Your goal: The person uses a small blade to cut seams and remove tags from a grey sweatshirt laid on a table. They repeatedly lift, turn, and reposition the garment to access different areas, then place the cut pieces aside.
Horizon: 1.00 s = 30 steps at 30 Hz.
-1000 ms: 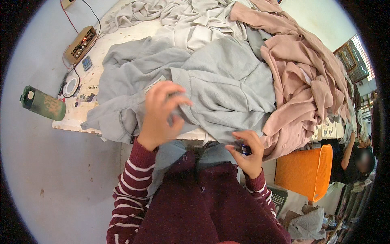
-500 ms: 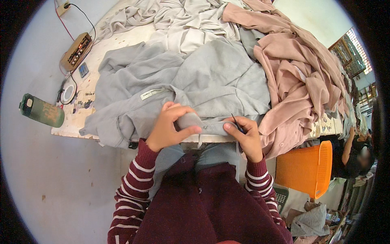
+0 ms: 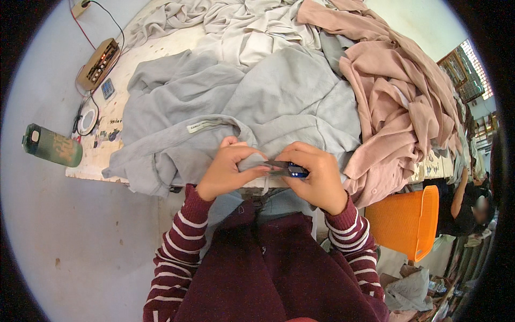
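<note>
A light grey garment [image 3: 289, 86] with a pale label [image 3: 206, 126] at its neckline lies spread before me, reaching the table's near edge. My left hand [image 3: 230, 166] pinches a small fold of it between thumb and fingers. Closed around a pair of thread snips [image 3: 298, 170] with blue on the body, my right hand [image 3: 317, 176] brings the dark blades right beside the left fingertips, at the fabric. Exactly where the blades meet the cloth is hidden by the fingers.
Pink garments [image 3: 397, 102] are heaped to the right, paler cloth [image 3: 257, 27] behind. On the left are a green bottle [image 3: 53, 146], a brown control box [image 3: 99, 64] and a round white object [image 3: 87, 122]. An orange basket [image 3: 402, 220] stands below right; another person [image 3: 466, 206] sits beyond.
My right hand has let go of the garment's edge and moved left, turning the snips so their blades point at my left fingertips. The left hand keeps its pinch on the cloth.
</note>
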{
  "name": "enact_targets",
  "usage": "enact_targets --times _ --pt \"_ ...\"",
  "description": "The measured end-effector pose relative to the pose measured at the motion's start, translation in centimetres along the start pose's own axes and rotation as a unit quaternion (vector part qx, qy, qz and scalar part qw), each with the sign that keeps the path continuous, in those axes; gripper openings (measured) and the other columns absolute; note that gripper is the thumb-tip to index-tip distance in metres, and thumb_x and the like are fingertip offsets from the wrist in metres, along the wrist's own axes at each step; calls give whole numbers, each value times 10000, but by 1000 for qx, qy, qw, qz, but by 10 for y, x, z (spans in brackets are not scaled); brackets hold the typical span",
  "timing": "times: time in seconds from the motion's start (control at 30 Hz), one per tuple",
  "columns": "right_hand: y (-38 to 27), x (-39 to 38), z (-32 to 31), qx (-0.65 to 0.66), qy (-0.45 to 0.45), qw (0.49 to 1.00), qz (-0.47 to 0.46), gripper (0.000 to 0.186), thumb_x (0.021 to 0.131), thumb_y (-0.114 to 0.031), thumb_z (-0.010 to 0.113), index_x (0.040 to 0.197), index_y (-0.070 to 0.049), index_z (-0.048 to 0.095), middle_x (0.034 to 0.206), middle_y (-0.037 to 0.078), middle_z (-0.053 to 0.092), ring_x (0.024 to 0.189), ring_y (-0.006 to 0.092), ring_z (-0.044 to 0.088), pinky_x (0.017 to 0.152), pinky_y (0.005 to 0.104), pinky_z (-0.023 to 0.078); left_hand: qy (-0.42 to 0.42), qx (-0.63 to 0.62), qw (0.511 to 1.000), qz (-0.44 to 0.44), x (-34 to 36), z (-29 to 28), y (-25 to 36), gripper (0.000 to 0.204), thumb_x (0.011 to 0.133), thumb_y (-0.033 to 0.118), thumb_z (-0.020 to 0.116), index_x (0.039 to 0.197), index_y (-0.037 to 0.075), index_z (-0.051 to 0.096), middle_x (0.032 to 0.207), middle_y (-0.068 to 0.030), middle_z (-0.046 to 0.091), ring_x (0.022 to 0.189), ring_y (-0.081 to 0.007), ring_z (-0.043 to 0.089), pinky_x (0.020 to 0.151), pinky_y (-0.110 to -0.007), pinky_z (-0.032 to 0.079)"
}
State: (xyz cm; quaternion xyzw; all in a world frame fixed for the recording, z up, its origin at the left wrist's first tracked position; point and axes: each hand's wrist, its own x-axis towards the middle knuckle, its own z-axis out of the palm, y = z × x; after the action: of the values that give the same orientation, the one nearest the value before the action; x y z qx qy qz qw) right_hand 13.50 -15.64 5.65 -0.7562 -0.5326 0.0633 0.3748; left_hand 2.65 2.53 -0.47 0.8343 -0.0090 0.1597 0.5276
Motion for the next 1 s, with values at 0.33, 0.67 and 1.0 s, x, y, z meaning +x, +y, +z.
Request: enact_targets --times 0.33,0.67,1.0 --pt "12 14 -7 193 86 968 136 250 762 -111 727 982 -17 652 870 124 629 765 212 598 715 275 457 -52 6 998 -31 0 -5 0 217 771 312 751 830 111 694 754 18 606 810 -142 452 875 -306 289" --pt "-16 -8 -28 -35 -32 995 93 268 757 -184 767 941 -12 675 757 100 677 642 162 644 595 257 481 -11 -14 1000 11 0 2 0 230 790 332 739 792 106 695 638 28 539 668 -106 444 872 -312 257" --pt "-19 2 -22 -85 -32 995 43 209 773 -196 743 886 -30 687 714 125 666 599 241 655 562 280 484 -47 11 998 -44 -1 -4 3 212 760 299 766 831 113 693 770 30 594 888 -162 428 888 -307 299"
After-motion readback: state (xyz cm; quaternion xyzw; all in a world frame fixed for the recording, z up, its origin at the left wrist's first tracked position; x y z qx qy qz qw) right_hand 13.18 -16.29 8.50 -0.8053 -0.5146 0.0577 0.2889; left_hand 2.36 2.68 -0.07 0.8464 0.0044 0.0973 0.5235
